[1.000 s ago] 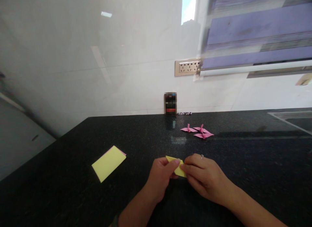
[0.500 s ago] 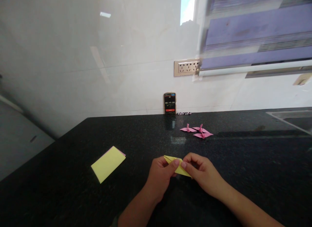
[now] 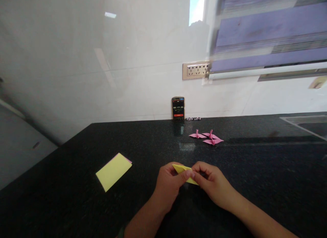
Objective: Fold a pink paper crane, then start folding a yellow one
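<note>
A small folded piece of yellow origami paper is held between both hands, just above the dark countertop. My left hand pinches its left part, thumb on top. From the other side, my right hand grips the right part, its thumb tip touching the left thumb near the paper's middle. Both thumbs cover the centre of the paper, and the fingers beneath are mostly hidden. Beyond the right hand lie three pink paper cranes, grouped close together.
A stack of yellow and pink paper sheets lies on the black speckled countertop at the left. A phone showing a running timer leans on the white wall, a beaded strap beside it. Wall sockets are above.
My thumbs have come together over the paper's middle, covering more of it. The paper's upper left part has tilted slightly. The cranes and the sheets have stayed put.
</note>
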A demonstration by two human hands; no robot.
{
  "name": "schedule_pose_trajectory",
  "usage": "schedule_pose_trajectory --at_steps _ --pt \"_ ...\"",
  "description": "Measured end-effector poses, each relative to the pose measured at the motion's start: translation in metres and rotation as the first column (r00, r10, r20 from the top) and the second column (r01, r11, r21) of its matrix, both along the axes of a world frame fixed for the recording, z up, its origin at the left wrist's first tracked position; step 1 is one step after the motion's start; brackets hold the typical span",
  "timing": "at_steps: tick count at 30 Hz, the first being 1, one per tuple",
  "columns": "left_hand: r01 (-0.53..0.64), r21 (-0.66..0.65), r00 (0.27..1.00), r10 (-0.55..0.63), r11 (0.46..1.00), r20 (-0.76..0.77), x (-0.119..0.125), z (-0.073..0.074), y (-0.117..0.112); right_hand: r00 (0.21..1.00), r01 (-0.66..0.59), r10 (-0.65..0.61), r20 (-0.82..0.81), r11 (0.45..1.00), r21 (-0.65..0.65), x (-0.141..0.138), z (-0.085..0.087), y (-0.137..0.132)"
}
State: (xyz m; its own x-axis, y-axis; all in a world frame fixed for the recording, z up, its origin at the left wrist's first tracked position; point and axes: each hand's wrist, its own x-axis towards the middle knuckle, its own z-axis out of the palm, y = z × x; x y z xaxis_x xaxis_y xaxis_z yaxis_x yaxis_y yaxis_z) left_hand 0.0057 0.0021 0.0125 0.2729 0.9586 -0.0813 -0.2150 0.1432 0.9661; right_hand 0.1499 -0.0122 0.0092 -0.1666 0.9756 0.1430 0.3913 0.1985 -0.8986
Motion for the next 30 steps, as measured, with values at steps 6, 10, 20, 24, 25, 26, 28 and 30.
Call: schedule_pose_trajectory --at_steps 6,10,20,24,25,26,28,30 --pt "-0.027 -0.009 1.000 0.027 1.000 -0.012 0.0008 0.0008 -0.0001 1.000 -0.008 0.008 0.004 1.000 0.027 -0.0011 -0.0007 -0.0008" --pt "-0.038 -0.005 0.999 0.038 0.999 0.005 0.0005 0.0001 -0.0011 0.999 -0.035 0.032 0.044 0.996 0.079 -0.0007 0.0016 -0.0024" --pt "-0.014 -0.036 1.000 0.014 0.999 -0.010 0.0020 -0.0024 -0.0007 0.997 -0.061 0.062 -0.049 0.998 0.015 0.0004 -0.0009 -0.0011" --pt "0.002 0.042 0.998 0.001 0.999 -0.065 0.0015 -0.0017 -0.0017 0.999 -0.006 0.006 -0.049 1.000 -0.007 -0.0025 -0.0037 0.0004" --pt "0.001 0.045 0.998 0.002 0.999 -0.066 0.0017 -0.0014 -0.0020 0.999 0.004 -0.004 -0.037 1.000 0.000 -0.0030 -0.0038 0.0005" --pt "-0.002 0.042 0.998 0.004 0.999 -0.066 0.0020 -0.0013 -0.0021 1.000 0.008 -0.008 -0.026 1.000 0.007 -0.0034 -0.0038 0.0003" --pt "-0.002 0.015 0.998 0.003 1.000 -0.057 0.0028 -0.0017 -0.0019 1.000 0.009 -0.008 -0.018 1.000 0.014 -0.0035 -0.0034 -0.0004" --pt "-0.012 -0.026 1.000 0.011 1.000 -0.028 0.0035 -0.0032 -0.0011 0.999 -0.012 0.013 -0.031 1.000 0.014 -0.0027 -0.0028 -0.0014"
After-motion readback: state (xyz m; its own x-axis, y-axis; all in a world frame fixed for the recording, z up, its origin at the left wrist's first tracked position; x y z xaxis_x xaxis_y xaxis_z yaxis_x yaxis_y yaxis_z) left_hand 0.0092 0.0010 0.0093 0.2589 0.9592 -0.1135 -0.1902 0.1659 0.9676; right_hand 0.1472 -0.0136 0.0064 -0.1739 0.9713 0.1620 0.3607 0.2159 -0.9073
